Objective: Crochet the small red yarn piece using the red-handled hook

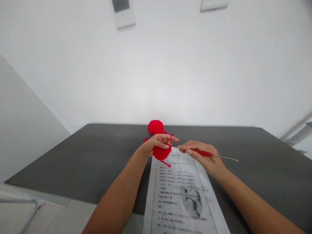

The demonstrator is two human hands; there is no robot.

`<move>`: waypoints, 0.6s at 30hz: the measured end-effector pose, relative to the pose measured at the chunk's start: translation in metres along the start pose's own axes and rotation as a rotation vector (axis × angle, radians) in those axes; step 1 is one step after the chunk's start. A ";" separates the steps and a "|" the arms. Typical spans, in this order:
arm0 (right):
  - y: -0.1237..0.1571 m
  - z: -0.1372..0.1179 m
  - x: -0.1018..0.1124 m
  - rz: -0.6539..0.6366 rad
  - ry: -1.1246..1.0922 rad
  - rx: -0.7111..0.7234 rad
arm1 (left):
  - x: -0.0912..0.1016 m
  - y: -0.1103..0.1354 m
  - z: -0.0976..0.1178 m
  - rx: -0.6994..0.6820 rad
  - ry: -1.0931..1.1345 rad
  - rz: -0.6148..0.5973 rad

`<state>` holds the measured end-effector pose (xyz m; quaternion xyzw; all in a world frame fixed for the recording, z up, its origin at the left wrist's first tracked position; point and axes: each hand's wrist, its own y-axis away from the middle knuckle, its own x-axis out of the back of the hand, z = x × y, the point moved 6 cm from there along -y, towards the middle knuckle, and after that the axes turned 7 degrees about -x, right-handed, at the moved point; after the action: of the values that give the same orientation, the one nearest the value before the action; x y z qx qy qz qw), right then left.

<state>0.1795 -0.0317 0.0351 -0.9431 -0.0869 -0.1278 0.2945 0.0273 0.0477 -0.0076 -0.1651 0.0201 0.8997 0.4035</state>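
Observation:
My left hand [158, 142] is closed on a rounded red crochet piece [162, 153], its thumb pressed on the top. A strand of red yarn [171, 139] runs over the fingers, and a short tail hangs below the piece. A small yellow thing [151, 152] shows at its left edge. In my right hand [203, 154] is a crochet hook [202, 152] with a red handle, gripped like a pen. Its thin metal shaft reaches left to the crochet piece; whether the tip is inside a stitch is too small to tell. The other metal end sticks out to the right.
Behind my left hand a red yarn ball [156, 127] rests on the dark table [73, 162], near the white wall [156, 65]. Under my hands lies a printed sheet [177, 195] with text and a picture. Metal legs [29, 214] show at the lower left.

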 end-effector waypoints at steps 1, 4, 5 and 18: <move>0.000 0.000 0.001 0.012 -0.018 -0.010 | 0.000 0.000 0.000 -0.001 -0.005 0.006; -0.002 0.002 0.004 0.028 -0.071 -0.071 | -0.001 0.000 0.001 -0.008 -0.028 0.026; -0.003 0.003 0.004 0.031 -0.094 -0.093 | -0.001 0.000 0.000 -0.009 -0.037 0.034; 0.002 0.009 -0.003 0.112 0.132 0.051 | -0.006 -0.006 0.001 -0.067 -0.103 0.111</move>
<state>0.1790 -0.0284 0.0260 -0.9281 -0.0177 -0.1709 0.3303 0.0350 0.0476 -0.0041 -0.1308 -0.0217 0.9282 0.3477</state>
